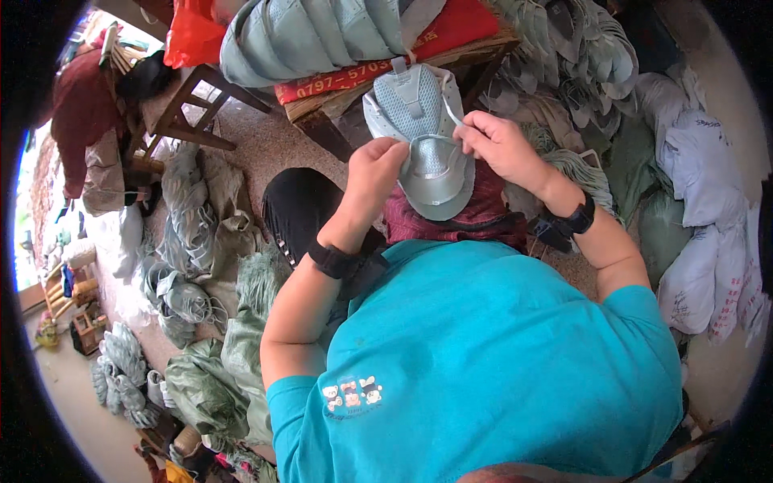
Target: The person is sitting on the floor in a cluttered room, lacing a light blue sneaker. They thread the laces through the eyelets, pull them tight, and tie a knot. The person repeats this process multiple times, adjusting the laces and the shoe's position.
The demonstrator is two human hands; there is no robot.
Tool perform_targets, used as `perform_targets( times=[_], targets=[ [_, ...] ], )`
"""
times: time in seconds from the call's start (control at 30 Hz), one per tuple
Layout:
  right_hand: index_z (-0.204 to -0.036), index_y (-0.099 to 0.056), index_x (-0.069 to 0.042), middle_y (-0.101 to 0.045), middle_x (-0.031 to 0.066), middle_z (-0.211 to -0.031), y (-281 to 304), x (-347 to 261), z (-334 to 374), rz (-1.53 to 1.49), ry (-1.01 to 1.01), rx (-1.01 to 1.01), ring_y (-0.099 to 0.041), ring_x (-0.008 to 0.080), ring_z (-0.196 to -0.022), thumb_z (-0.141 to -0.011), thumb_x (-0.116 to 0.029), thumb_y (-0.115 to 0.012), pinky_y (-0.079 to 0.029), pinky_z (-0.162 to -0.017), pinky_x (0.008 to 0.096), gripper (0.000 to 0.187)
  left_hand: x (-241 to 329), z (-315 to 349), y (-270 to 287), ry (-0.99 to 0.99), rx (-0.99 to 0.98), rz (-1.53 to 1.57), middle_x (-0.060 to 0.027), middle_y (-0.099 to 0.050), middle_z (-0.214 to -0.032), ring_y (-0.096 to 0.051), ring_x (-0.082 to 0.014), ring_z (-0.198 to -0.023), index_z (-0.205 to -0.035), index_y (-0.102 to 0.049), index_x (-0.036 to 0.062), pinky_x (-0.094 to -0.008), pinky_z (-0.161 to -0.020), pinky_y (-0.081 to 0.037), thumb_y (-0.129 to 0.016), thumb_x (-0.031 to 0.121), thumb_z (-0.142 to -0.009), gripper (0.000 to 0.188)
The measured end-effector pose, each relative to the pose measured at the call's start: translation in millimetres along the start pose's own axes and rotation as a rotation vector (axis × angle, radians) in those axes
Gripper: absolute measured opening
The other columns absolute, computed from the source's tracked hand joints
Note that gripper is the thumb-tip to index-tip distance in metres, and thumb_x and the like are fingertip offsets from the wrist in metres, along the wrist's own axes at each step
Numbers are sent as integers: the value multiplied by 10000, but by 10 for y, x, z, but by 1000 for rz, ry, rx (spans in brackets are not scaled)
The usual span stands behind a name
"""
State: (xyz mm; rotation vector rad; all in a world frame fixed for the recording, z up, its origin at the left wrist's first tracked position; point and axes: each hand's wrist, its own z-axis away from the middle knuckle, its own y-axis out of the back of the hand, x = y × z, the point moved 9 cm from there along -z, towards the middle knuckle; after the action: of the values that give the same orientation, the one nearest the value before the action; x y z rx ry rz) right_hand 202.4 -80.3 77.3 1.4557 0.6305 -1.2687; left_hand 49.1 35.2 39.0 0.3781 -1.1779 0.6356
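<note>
Head view looks down on my two hands working over my lap. My left hand [377,165] is curled, its fingertips pinching the left edge of a pale grey-blue shoe upper [425,137]. My right hand [501,145] pinches the upper's right edge together with a thin pale strip that runs up from my fingers. The upper sits between both hands, above a dark red cloth [471,216] spread on my lap, and just in front of a low wooden bench [338,109].

Surroundings: a row of stacked grey-blue uppers [314,32] lies on the bench over a red printed sheet [451,28]. An orange plastic bag [192,36] sits at the bench's far left. A heap of similar uppers [580,56] rises to my right, directly behind my right hand. White filled sacks [708,209] line the far right. Bundles of grey-green material [189,233] cover the floor to my left. My own forearms and turquoise shirt [499,354] block the lower middle of the view.

Materials: the held upper has a perforated mesh panel with a smooth strap down its centre and a rounded, smooth toe section facing me. The lap cloth looks soft and creased.

Count: one upper in hand; two black wristbands, one on each wrist [332,262]; at least five uppers in the bench row; the heaps cannot be counted.
</note>
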Motion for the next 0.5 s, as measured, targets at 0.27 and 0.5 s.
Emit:
perform_targets(
  times=[0.27,0.5],
  targets=[
    [-1028,-605,-10,-603,19,-747,69,-229,-41,239,137,105,-547,67,-703,-997,-189,-548,-453,-631,257,190,1016,318,-144,-948,52,-1116,-68,-536,-1010,-555,-274,-1026,-990,-609,113,-409,-790,-452,-729,174,-743,282],
    [-1007,-611,3,-596,21,-750,21,-283,-29,266,104,84,-545,83,-727,-980,-182,-576,-460,-655,269,190,887,24,-144,-765,-178,-1208,-72,-535,-967,-554,-298,-1005,-874,-621,87,-431,-823,-442,-745,152,-690,231]
  ],
)
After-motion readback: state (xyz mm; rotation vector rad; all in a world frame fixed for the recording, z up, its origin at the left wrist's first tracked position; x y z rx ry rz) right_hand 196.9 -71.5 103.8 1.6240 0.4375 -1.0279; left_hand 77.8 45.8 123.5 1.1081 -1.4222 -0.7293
